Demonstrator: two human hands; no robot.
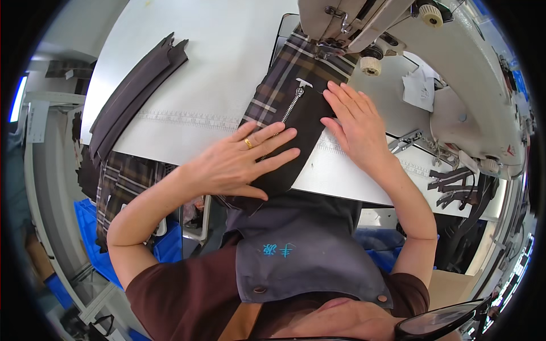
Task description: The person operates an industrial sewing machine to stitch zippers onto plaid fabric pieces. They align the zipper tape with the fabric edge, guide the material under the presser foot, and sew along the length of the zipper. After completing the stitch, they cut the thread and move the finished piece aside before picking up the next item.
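A plaid cloth (264, 96) in brown, black and white runs under the needle area of the sewing machine (335, 42). On top of it lies a dark fabric piece (307, 122) with a metal zipper (292, 108) along its left side; the zipper's lower part disappears beneath my left hand. My left hand (244, 159) presses flat on the zipper and the dark fabric, fingers spread. Nearer the machine, my right hand (355, 122) lies stretched out, its fingertips at the right edge of the dark fabric. Neither hand grasps anything.
A stack of dark fabric strips (133, 96) rests on the white table (196, 68) at left. More plaid cloth (128, 182) hangs off the table edge over a blue bin (94, 238). To the right are metal snips (405, 140) and several loose zippers (455, 184).
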